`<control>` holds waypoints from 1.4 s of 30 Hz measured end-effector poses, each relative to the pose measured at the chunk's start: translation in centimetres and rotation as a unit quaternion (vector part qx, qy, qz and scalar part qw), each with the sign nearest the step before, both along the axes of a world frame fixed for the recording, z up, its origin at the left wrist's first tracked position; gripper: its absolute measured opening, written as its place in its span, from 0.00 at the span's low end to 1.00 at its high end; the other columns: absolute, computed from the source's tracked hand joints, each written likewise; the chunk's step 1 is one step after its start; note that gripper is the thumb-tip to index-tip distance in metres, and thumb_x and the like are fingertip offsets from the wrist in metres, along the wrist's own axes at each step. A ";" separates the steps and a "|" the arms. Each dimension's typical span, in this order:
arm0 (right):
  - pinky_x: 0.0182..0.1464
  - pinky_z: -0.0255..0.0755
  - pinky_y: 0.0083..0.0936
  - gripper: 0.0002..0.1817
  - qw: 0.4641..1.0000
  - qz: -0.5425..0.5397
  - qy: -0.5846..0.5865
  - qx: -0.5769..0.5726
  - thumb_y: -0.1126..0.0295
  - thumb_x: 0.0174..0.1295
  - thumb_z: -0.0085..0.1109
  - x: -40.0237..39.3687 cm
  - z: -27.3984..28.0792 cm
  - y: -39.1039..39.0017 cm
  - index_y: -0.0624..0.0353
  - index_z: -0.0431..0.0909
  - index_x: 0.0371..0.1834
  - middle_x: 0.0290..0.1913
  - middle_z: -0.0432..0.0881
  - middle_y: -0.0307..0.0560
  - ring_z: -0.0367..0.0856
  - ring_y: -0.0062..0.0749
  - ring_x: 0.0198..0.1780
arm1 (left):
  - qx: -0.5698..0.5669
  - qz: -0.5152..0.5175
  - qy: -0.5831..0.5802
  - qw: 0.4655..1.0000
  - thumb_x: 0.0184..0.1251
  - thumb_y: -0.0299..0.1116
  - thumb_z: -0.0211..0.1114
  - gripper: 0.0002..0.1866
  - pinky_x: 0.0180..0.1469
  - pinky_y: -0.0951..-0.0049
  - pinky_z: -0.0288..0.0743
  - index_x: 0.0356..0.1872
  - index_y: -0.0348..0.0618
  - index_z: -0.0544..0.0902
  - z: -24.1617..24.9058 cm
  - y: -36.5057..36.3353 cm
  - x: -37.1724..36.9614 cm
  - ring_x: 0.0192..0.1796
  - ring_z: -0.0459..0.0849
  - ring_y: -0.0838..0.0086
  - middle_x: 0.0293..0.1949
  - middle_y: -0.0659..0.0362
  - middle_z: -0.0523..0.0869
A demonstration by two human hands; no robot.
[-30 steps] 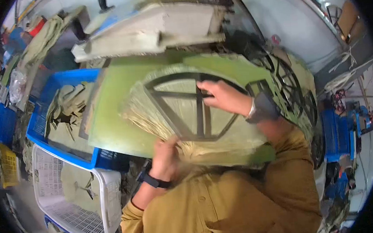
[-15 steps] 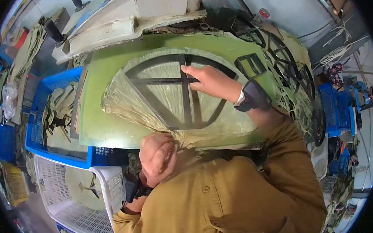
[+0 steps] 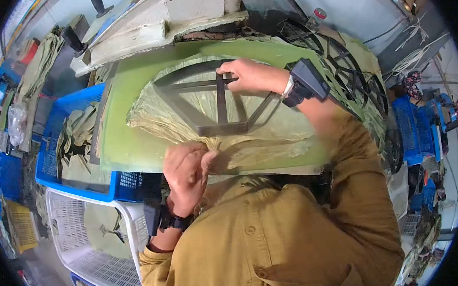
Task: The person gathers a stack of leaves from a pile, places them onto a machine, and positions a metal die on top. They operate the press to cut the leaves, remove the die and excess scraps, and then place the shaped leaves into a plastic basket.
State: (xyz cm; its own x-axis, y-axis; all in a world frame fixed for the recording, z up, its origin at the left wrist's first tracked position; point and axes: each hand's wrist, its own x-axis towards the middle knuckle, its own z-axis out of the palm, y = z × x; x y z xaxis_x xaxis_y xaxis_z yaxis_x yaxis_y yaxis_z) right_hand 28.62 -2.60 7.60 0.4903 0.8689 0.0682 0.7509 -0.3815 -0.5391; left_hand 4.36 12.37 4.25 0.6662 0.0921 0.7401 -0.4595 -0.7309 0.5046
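A fan-shaped stack of pale green sheets (image 3: 168, 112) lies on a green board (image 3: 120, 145) in front of me. On the stack rests a dark metal frame (image 3: 213, 104) shaped like a half wheel with spokes. My right hand (image 3: 248, 75) grips the frame's upright bar near its top and the frame tilts up off the sheets. My left hand (image 3: 185, 167) pinches the narrow near end of the stack at the board's front edge. Both wrists carry dark bands.
A press machine (image 3: 162, 20) overhangs the board's far side. More dark frames (image 3: 352, 89) lie to the right. At left a blue crate (image 3: 59, 149) and a white basket (image 3: 82, 243) hold cut green pieces. Blue crates (image 3: 416, 130) stand at far right.
My right hand has slid up the frame's centre bar and raised the frame from the stack. My left hand has closed on the stack's near end and drawn it towards me.
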 end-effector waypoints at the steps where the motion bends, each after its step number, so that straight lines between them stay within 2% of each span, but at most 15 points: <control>1: 0.45 0.75 0.36 0.24 1.000 0.000 -0.001 0.002 0.69 0.50 0.62 0.1 0.2 0.1 0.66 0.77 0.52 0.38 0.83 0.62 0.82 0.50 0.39 | 0.002 0.000 -0.001 1.000 0.51 0.26 0.73 0.08 0.37 0.67 0.70 0.28 0.39 0.81 0.3 -0.1 0.0 0.33 0.81 0.63 0.30 0.56 0.84; 4: 0.35 0.74 0.35 0.24 0.999 -0.013 -0.001 -0.043 0.67 0.51 0.62 1.0 0.0 0.4 0.62 0.79 0.53 0.25 0.81 0.54 0.80 0.41 0.28 | -0.059 -0.015 0.055 0.997 0.54 0.22 0.70 0.04 0.42 0.67 0.73 0.30 0.37 0.83 1.0 -0.4 -0.4 0.39 0.83 0.59 0.34 0.53 0.85; 8: 0.35 0.74 0.34 0.23 0.999 0.001 -0.029 -0.021 0.67 0.52 0.62 2.0 -1.2 0.5 0.62 0.79 0.53 0.26 0.81 0.54 0.80 0.40 0.28 | -0.079 -0.057 0.081 0.992 0.55 0.22 0.67 0.05 0.47 0.64 0.73 0.33 0.35 0.83 0.9 -0.8 -0.8 0.43 0.83 0.55 0.39 0.49 0.85; 11: 0.35 0.74 0.34 0.24 0.999 -0.015 0.010 -0.038 0.67 0.51 0.63 1.5 -0.2 0.4 0.61 0.79 0.54 0.26 0.81 0.54 0.80 0.40 0.29 | -0.010 -0.057 0.082 0.995 0.54 0.24 0.66 0.09 0.52 0.59 0.72 0.37 0.34 0.83 0.3 -1.7 -0.6 0.48 0.81 0.51 0.42 0.46 0.83; 13: 0.41 0.74 0.30 0.25 0.997 -0.014 0.023 -0.075 0.65 0.54 0.63 1.3 0.4 0.3 0.61 0.77 0.57 0.35 0.81 0.54 0.78 0.35 0.35 | 0.111 -0.046 0.112 0.986 0.56 0.29 0.69 0.20 0.56 0.56 0.68 0.50 0.35 0.78 0.3 -1.9 -0.5 0.50 0.78 0.50 0.47 0.46 0.81; 14: 0.41 0.74 0.30 0.25 0.997 -0.013 0.023 -0.075 0.65 0.54 0.63 1.2 0.7 0.3 0.61 0.77 0.57 0.35 0.81 0.54 0.78 0.35 0.35 | 0.132 -0.051 0.173 0.975 0.56 0.31 0.69 0.21 0.57 0.55 0.65 0.51 0.36 0.77 0.3 -2.0 -0.4 0.49 0.76 0.49 0.47 0.47 0.80; 19: 0.39 0.72 0.29 0.25 0.995 -0.020 0.071 -0.061 0.68 0.52 0.63 0.5 0.1 0.2 0.62 0.77 0.56 0.33 0.79 0.51 0.77 0.33 0.34 | 0.181 -0.121 0.238 0.947 0.53 0.30 0.69 0.24 0.57 0.53 0.63 0.52 0.37 0.75 1.1 -0.7 -0.7 0.54 0.74 0.50 0.48 0.47 0.79; 22: 0.41 0.73 0.30 0.26 0.999 -0.013 0.031 -0.018 0.70 0.52 0.63 0.5 -1.3 -0.1 0.64 0.75 0.57 0.34 0.80 0.53 0.77 0.35 0.35 | 0.144 -0.117 0.180 0.966 0.41 0.23 0.67 0.28 0.56 0.54 0.64 0.51 0.39 0.75 -0.7 0.0 -1.2 0.57 0.74 0.53 0.49 0.49 0.80; 23: 0.41 0.73 0.31 0.26 1.000 -0.005 0.011 0.014 0.71 0.52 0.62 0.5 -1.9 -0.2 0.65 0.74 0.57 0.35 0.80 0.54 0.77 0.36 0.35 | 0.144 -0.119 0.184 0.965 0.41 0.23 0.67 0.28 0.56 0.54 0.64 0.51 0.39 0.75 -1.8 -0.1 -1.3 0.57 0.74 0.53 0.49 0.49 0.80; 25: 0.41 0.73 0.32 0.26 1.000 0.001 0.003 0.029 0.71 0.53 0.62 0.3 -2.6 -0.5 0.65 0.73 0.58 0.34 0.80 0.55 0.78 0.37 0.34 | 0.135 -0.072 0.035 0.988 0.37 0.20 0.67 0.31 0.56 0.52 0.65 0.51 0.40 0.74 -4.3 -0.7 -1.2 0.54 0.76 0.51 0.50 0.48 0.80; 26: 0.40 0.73 0.32 0.27 0.999 0.009 -0.010 0.046 0.72 0.53 0.62 0.2 -2.9 -0.5 0.65 0.72 0.59 0.34 0.80 0.56 0.78 0.37 0.34 | 0.137 -0.057 0.017 0.989 0.36 0.20 0.69 0.30 0.54 0.50 0.66 0.49 0.39 0.73 -4.9 -0.7 -1.3 0.51 0.78 0.51 0.50 0.47 0.79; 30: 0.37 0.73 0.34 0.27 0.999 -0.046 0.018 0.012 0.72 0.54 0.63 -2.3 -1.0 -0.6 0.65 0.72 0.58 0.32 0.81 0.59 0.80 0.41 0.32 | 0.095 -0.015 -0.065 0.993 0.43 0.18 0.70 0.28 0.55 0.50 0.69 0.51 0.38 0.72 -6.6 -1.6 -1.1 0.51 0.79 0.49 0.50 0.46 0.81; 34: 0.38 0.73 0.35 0.26 0.998 -0.067 -0.007 0.013 0.72 0.54 0.63 -3.2 -1.9 -0.5 0.65 0.72 0.58 0.34 0.81 0.60 0.79 0.47 0.33 | 0.088 -0.001 -0.054 0.995 0.42 0.19 0.71 0.30 0.55 0.50 0.69 0.52 0.38 0.72 -7.7 -1.7 -1.6 0.52 0.79 0.50 0.50 0.46 0.81; 38: 0.45 0.75 0.36 0.27 0.996 -0.079 -0.036 0.027 0.71 0.55 0.64 -3.7 -2.5 -0.3 0.63 0.72 0.60 0.45 0.81 0.63 0.80 0.56 0.41 | 0.024 0.068 -0.058 0.996 0.51 0.18 0.69 0.24 0.56 0.52 0.69 0.51 0.41 0.75 -9.0 -2.9 -1.8 0.57 0.74 0.51 0.56 0.46 0.77; 42: 0.51 0.74 0.37 0.29 0.992 -0.098 -0.075 -0.007 0.70 0.55 0.64 -4.2 -2.5 0.1 0.61 0.70 0.62 0.52 0.78 0.65 0.78 0.59 0.49 | 0.034 0.106 -0.020 0.994 0.46 0.17 0.71 0.24 0.56 0.56 0.68 0.48 0.42 0.78 -9.3 -3.2 -2.4 0.56 0.74 0.51 0.53 0.49 0.78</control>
